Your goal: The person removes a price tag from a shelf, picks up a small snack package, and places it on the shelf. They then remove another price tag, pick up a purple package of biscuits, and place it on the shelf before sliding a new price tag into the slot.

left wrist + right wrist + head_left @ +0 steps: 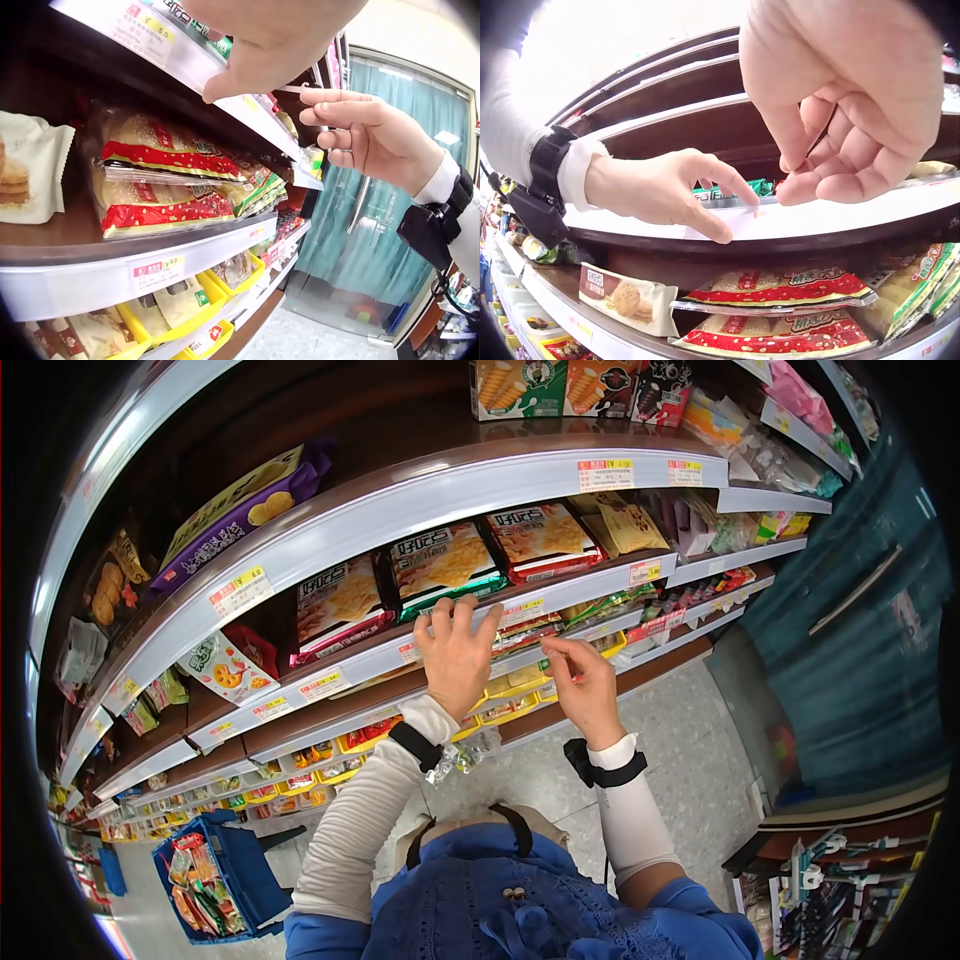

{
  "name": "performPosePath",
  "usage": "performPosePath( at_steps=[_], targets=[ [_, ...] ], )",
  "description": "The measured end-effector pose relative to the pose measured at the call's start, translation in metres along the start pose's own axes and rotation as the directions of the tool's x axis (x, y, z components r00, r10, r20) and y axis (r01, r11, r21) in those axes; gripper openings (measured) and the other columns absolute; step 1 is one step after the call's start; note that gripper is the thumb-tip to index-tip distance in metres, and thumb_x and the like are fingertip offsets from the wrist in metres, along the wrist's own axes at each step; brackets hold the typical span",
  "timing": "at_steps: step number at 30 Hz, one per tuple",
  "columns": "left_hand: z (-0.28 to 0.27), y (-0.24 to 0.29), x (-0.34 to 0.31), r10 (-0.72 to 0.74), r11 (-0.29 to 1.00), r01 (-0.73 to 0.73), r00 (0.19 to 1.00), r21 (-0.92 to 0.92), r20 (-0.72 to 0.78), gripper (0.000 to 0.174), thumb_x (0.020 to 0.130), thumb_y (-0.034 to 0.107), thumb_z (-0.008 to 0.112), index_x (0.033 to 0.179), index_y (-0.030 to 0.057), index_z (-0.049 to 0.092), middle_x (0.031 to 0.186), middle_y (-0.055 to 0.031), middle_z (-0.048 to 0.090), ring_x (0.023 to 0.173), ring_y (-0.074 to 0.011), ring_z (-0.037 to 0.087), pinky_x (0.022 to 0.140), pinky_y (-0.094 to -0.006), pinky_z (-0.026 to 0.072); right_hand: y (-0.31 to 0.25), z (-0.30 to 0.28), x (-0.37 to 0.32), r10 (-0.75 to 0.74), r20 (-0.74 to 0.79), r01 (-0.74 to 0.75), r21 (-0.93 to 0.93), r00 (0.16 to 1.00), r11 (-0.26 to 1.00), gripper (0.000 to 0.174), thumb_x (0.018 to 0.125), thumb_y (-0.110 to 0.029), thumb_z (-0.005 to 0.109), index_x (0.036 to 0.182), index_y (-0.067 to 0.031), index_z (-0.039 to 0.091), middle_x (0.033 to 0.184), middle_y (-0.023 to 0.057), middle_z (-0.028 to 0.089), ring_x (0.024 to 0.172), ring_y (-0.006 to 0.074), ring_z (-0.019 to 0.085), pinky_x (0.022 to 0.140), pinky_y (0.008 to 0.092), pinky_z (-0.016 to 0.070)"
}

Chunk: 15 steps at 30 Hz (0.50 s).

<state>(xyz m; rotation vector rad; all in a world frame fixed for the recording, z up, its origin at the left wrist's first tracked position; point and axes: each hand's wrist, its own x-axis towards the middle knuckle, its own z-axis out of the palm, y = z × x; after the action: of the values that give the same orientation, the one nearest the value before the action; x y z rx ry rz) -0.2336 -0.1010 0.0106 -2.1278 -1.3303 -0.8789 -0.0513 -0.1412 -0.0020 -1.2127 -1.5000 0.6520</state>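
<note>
My left hand [460, 658] is at the front lip of the shelf, its bent fingers spread over the near edge of a green-trimmed biscuit pack [445, 565]. In the right wrist view the left thumb [714, 225] lies in front of the shelf's white price strip. My right hand [583, 690] hangs just right of it, before the same strip. Its thumb and forefinger tips come together, the other fingers loosely curled; I cannot tell if something small is between them. Similar packs, pink-trimmed [340, 605] and red-trimmed [545, 540], flank the green one.
Red-banded bags [169, 206] and a white biscuit pack [628, 298] lie on the shelf below. Yellow-edged bins [176, 311] hold packets lower down. Cookie boxes [518, 388] stand above. A blue basket [232, 870] of snacks is on the floor at left; a teal-curtained glass door [860, 630] is at right.
</note>
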Motion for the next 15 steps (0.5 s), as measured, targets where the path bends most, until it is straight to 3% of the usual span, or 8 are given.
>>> performPosePath(
  at_steps=[10, 12, 15],
  targets=[
    [-0.001, 0.001, 0.001, 0.01, 0.999, -0.009, 1.0, -0.047, 0.013, 0.046, 0.071, 0.004, 0.066, 0.115, 0.0184, 0.065, 0.114, -0.0079, 0.052, 0.113, -0.0309, 0.046, 0.094, -0.0486, 0.0295, 0.004, 0.001, 0.001, -0.035, 0.006, 0.035, -0.04, 0.999, 0.999, 0.02, 0.093, -0.001, 0.057, 0.109, -0.0017, 0.068, 0.098, 0.0092, 0.067, 0.076, 0.0139, 0.068, 0.065, 0.0227, 0.0535],
    [0.001, 0.001, 0.001, 0.013, 1.0, -0.013, 0.999, -0.015, 0.033, 0.039, 0.074, 0.011, 0.065, 0.113, 0.0172, 0.064, 0.114, -0.0058, 0.054, 0.113, -0.0285, 0.046, 0.096, -0.0481, 0.0302, 0.007, 0.001, 0.006, -0.05, -0.004, 0.05, -0.05, 0.999, 0.998, 0.02, 0.093, -0.001, 0.057, 0.11, -0.0019, 0.068, 0.098, 0.0089, 0.067, 0.075, 0.0137, 0.068, 0.064, 0.0226, 0.0529],
    [0.007, 0.002, -0.002, 0.039, 0.999, -0.038, 0.998, -0.022, 0.04, 0.037, 0.075, 0.011, 0.064, 0.112, 0.0149, 0.064, 0.111, -0.0051, 0.055, 0.111, -0.0278, 0.048, 0.096, -0.0475, 0.0305, -0.001, -0.001, 0.017, -0.072, -0.018, 0.07, -0.082, 0.997, 0.994, 0.021, 0.093, -0.002, 0.058, 0.111, -0.0021, 0.067, 0.097, 0.0086, 0.066, 0.072, 0.0131, 0.067, 0.063, 0.0229, 0.0519]
  ],
)
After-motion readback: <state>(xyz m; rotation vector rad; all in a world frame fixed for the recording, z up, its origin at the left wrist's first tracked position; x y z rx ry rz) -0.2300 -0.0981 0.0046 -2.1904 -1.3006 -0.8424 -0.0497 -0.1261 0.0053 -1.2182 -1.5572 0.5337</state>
